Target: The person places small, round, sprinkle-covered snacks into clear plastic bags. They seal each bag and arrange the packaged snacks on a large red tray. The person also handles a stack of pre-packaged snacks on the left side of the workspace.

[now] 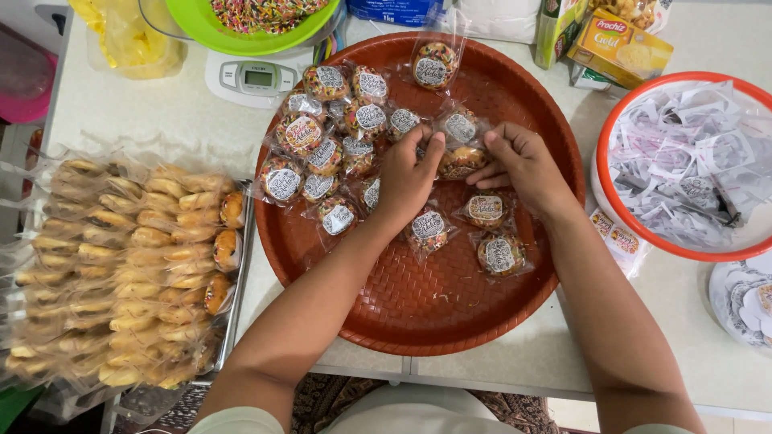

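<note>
My left hand (408,178) and my right hand (523,165) meet over a round red-brown tray (434,309), together pinching one clear-wrapped sprinkle doughnut (460,163) that has no round label on it. Around them lie several wrapped doughnuts with round white labels: a cluster (330,153) to the left of my left hand, one (435,64) at the tray's far rim, and three (486,210) near my wrists.
A metal tray (233,321) at left holds several bagged plain pastries (121,265). A white bowl with an orange rim (619,128) of paper label scraps sits at right. A kitchen scale (256,79), a green bowl of sprinkles (257,18) and boxes (619,44) stand behind.
</note>
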